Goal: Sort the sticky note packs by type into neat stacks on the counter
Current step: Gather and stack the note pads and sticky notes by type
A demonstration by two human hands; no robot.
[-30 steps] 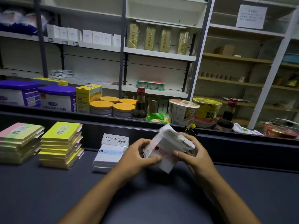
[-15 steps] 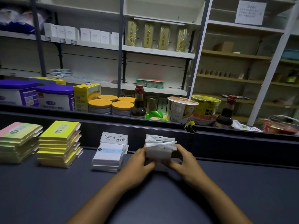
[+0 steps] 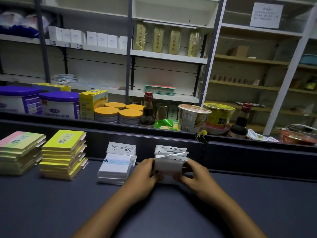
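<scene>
Between curled fingers, the bundle of white plastic-wrapped sticky note packs (image 3: pixel 169 166) — left hand (image 3: pixel 145 176) and right hand (image 3: pixel 195 177) grip opposite ends — rests on the dark counter (image 3: pixel 51 203).

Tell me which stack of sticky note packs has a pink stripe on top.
The far-left stack; the stack beside it is plain yellow on top.
</scene>
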